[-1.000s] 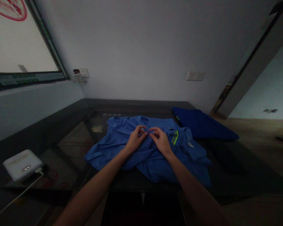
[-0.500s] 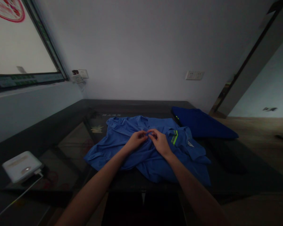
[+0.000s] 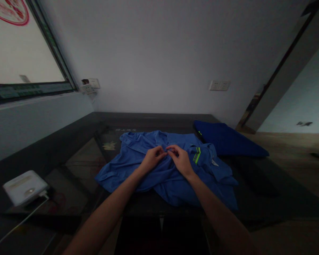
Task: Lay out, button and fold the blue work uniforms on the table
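A blue work shirt point(image 3: 133, 170) lies spread and rumpled on the dark table, with a yellow-green reflective strip on its right part. Over its middle, my left hand point(image 3: 154, 157) is closed in a pinch on the shirt's fabric. Close beside it, my right hand point(image 3: 180, 159) pinches the same stretch of cloth between thumb and forefinger. The fingertips of both hands nearly meet. Whatever small part of the shirt sits between them is too small and dim to make out.
Behind the shirt on the right lies a folded dark-blue cloth item point(image 3: 225, 138). A white box-shaped device point(image 3: 26, 187) with a cable stands at the left of the dark table point(image 3: 77, 170). The wall with sockets point(image 3: 219, 85) rises behind.
Both hands stay at the same spot on the shirt. Only the fingertips have shifted slightly, and the shirt lies as before.
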`<state>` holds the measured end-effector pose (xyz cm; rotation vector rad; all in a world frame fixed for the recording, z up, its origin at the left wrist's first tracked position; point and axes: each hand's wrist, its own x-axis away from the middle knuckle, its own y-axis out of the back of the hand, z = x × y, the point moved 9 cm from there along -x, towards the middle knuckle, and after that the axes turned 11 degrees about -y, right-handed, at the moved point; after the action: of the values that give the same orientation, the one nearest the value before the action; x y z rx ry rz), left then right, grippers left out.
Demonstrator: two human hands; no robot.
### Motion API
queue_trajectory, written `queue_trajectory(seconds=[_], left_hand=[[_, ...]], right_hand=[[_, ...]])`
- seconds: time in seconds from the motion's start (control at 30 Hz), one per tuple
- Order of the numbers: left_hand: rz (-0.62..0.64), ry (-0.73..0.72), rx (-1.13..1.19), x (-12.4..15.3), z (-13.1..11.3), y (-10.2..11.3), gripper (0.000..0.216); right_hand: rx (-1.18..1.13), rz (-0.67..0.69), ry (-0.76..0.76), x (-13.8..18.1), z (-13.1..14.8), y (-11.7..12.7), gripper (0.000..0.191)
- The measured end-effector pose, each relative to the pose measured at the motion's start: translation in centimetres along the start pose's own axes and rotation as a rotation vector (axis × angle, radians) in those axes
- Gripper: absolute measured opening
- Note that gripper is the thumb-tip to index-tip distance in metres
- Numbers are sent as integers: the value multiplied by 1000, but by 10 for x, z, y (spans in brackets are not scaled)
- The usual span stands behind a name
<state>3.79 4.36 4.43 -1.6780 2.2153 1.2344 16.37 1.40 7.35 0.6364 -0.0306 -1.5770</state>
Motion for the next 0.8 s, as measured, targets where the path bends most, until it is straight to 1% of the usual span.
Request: queue_trajectory(seconds=[0.2, 0.27, 0.33, 0.43, 0.5, 0.57, 0.6, 0.67, 0.73, 0.8], left_hand=[[-137, 59, 106, -3, 0, 15, 30], [-212, 79, 123, -4, 1, 26, 30], [-320, 77, 113, -3, 1, 40, 28], [-453, 75, 96, 1, 1, 59, 29], [-490, 102, 19, 4, 4, 67, 30], [-448, 140, -95, 4, 7, 67, 29], [-390, 153, -146, 3, 8, 63, 29], [-221, 154, -210, 1, 10, 47, 29], [-50, 120, -272, 0, 8, 29, 32], [92, 91, -361, 3, 8, 15, 47]], right_hand=[[-136, -76, -32, -4, -2, 15, 21], [-173, -107, -61, -7, -9, 21, 24], [-196, -114, -105, -11, -19, 24, 27], [-188, -60, -154, -15, -28, 19, 28], [-137, 19, -143, -16, -26, 11, 26], [-43, 112, -111, -14, -16, 5, 25], [12, 158, -94, -11, -11, 4, 24], [129, 238, -73, -1, -1, 7, 23], [257, 295, -76, 16, 2, 17, 28], [397, 334, -111, 37, -5, 31, 40]])
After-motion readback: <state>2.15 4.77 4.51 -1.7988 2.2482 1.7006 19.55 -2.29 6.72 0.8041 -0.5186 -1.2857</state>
